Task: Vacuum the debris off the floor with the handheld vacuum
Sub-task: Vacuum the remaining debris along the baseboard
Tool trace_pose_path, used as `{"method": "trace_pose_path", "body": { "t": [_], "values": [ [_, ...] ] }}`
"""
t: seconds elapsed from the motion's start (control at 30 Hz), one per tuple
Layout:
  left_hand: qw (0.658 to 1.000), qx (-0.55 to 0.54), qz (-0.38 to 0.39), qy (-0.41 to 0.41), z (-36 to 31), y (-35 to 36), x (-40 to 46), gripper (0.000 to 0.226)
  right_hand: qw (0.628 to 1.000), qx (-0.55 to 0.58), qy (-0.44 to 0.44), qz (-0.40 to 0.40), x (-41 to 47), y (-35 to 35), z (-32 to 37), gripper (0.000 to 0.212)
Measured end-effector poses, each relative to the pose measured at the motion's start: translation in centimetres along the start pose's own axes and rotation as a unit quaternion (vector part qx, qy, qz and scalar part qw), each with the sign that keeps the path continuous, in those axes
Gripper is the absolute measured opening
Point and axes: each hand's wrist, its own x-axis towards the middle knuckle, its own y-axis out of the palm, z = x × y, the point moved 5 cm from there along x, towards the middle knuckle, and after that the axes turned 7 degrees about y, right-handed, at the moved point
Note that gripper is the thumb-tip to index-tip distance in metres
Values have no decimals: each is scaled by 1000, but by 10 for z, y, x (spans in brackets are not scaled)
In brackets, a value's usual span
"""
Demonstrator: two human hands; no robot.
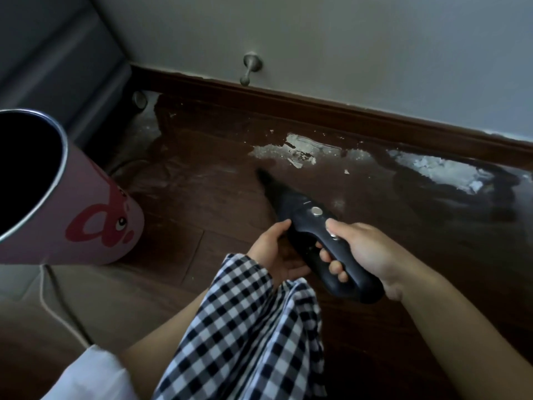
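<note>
Checked fabric (245, 336) drapes over my left forearm, nearest the lens. My right hand (366, 249) wraps the black handheld vacuum (305, 226) by its handle, thumb on top; my left hand (277, 249) cups its body. Its nozzle points at white debris (288, 151) on the wooden floor (202, 197), near the baseboard (317, 102). At left stands a pink bin (95, 226).

I see dark wood floor (202, 203) w/ white debris (291, 151) in patches near the baseboard (317, 103), a pink bin (95, 226) standing at left, and a white cord (54, 310) beside it.
</note>
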Motion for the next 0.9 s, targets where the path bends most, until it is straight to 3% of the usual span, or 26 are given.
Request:
{"method": "trace_pose_path", "body": {
  "t": [0.23, 0.53, 0.9],
  "values": [
    [999, 15, 24, 26, -14, 8, 9, 38, 1000, 5, -13, -26, 7, 5, 13, 40],
    [998, 5, 5, 62, -43, -5, 19, 33, 998, 54, -9, 18, 36, 20, 40, 39],
    [997, 32, 27, 59, -40, 2, 27, 35, 997, 71, -28, -19, 39, 11, 29, 38]
  ]
}}
